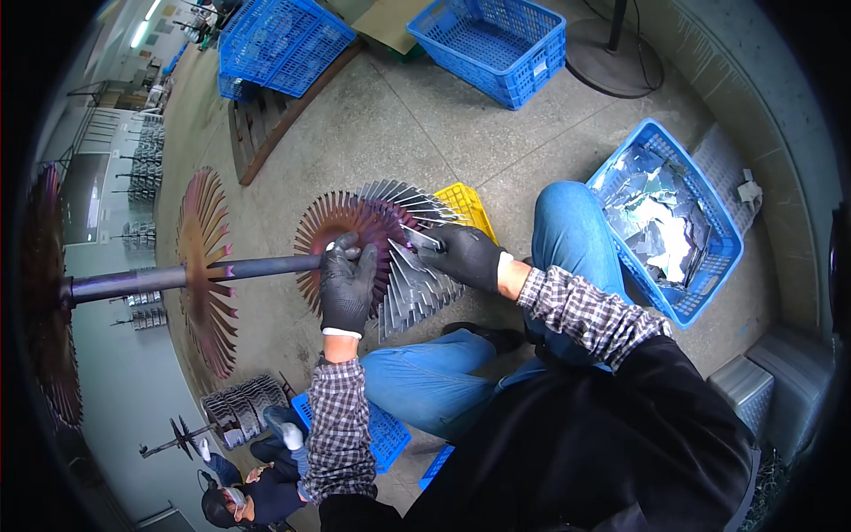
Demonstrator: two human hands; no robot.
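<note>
My left hand (347, 288), in a black glove, is closed around a dark metal shaft (270, 265) beside a bronze-coloured slotted disc (330, 217). Flat grey metal plates (418, 297) stick out like a fan from the slots on the disc's right side. In my right hand (465, 257), also black-gloved, one small grey metal plate (420, 238) is pinched at the disc's right edge. My fingers partly cover the plate and the hub. Farther left, another slotted disc (206, 270) sits on the same shaft with no plates in it.
A blue crate (725, 244) at my right holds shiny sheet pieces. A yellow crate (468, 208) stands behind the disc. More blue crates (487, 44) and a wooden pallet (279, 115) lie ahead. Another person (266, 488) sits at lower left near a plate-loaded rack (244, 410).
</note>
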